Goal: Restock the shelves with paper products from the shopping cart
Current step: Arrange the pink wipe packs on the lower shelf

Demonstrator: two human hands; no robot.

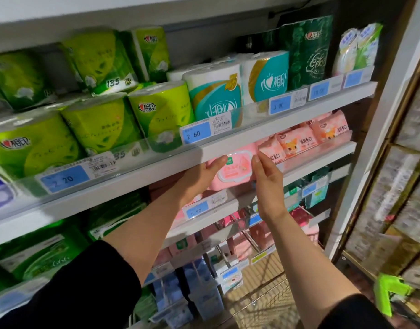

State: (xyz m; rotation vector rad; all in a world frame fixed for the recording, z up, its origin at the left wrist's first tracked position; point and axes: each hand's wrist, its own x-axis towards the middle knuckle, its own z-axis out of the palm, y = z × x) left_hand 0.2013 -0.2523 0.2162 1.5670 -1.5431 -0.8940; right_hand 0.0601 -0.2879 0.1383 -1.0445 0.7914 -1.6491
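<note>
Down below both arms sits the silver wire shopping cart [258, 293], with small blue and white packs [204, 295] lying close to its near side. Black sleeves [90, 288] cover the arms up to the elbows. Farther up, the left hand [201, 173] and the right hand [267, 180] reach out together. Between them is a soft pink pack of wet wipes with a white flip lid [232, 170]. The left hand grips its left end, fingers curled over the top corner. The right hand presses flat against its right end, fingers straight and pointing up. So both hands are holding the pack, one on each side.

The pack is partway onto the second white shelf [322, 154], just under the edge of the shelf above the hands. Right of the right hand, more pink packs with a little fox picture [296, 143] stand in a row. Just under the left hand is a blue price tag [196, 210].

Above the hands, past the shelf edge, stand green wrapped paper rolls [102, 124] and teal and white rolls [216, 91].

This step looks like putting the pink pack in its place. Next, I think the hands need to push it back until it sits flat and straight, beside the fox packs, then let go and reach down to the cart for another pack
</note>
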